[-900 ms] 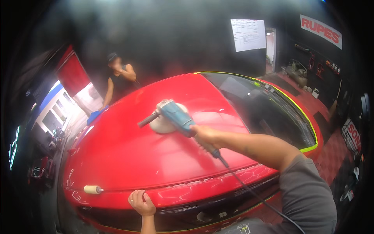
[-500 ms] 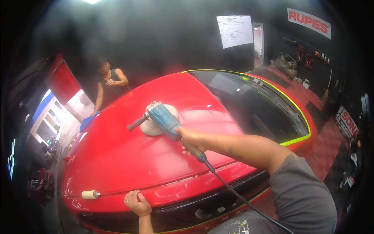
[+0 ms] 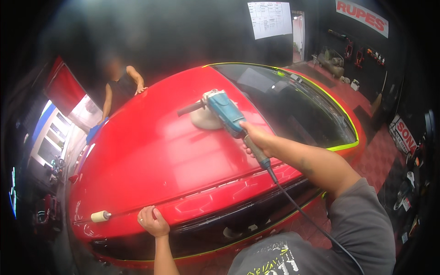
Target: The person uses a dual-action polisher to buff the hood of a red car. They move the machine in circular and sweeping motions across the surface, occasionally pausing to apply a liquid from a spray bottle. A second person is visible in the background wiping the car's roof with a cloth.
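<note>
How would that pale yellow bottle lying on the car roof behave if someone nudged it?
The pale yellow bottle would probably roll if pushed sideways, since its body looks round and it lies on its side. It might also slide rather easily, as the red roof looks smooth and glossy. Its weight is hard to judge: the fill level doesn't show.

car roof (image 3: 137, 160): red | polisher (image 3: 225, 110): teal | pad (image 3: 204, 120): off-wht | tape (image 3: 343, 146): neon yel-grn | btl (image 3: 98, 217): crm | shirt (image 3: 293, 243): dk gry w/ wht+yel print | cloth (image 3: 96, 131): blu | wall (image 3: 183, 36): blk
</note>
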A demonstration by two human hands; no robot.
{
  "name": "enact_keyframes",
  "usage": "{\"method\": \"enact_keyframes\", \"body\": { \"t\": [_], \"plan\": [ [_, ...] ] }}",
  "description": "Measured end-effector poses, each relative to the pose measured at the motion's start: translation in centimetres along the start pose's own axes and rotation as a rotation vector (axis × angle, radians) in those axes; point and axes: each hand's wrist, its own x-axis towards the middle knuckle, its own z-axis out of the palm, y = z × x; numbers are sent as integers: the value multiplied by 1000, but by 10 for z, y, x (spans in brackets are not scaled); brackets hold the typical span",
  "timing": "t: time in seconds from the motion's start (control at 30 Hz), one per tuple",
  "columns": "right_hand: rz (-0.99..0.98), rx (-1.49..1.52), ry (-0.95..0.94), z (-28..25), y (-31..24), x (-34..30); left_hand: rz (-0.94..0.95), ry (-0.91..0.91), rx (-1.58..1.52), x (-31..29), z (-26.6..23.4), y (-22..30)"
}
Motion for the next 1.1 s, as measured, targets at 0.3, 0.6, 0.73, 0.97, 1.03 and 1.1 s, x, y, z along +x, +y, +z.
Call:
{"method": "enact_keyframes", "body": {
  "t": [0.3, 0.6, 0.73, 0.97, 1.03, 1.1],
  "plan": [
    [-30, 108, 90, -38, 5, -22, 12, 3, 26, 1, 10, 0],
    [15, 75, 133, -61, 7, -26, 11, 1, 34, 4, 8, 3],
    [30, 67, 138, -66, 19, -22, 7, 1, 28, 0, 5, 4],
    [48, 36, 158, -71, 24, -30, 16, 22, 31, 2, 3, 8],
    [39, 10, 161, -63, 21, -32, -18, -10, 25, 2, 0, 7],
    [41, 4, 133, -55, 20, -28, -32, -22, 20, 4, -1, 6]
  ]
}}
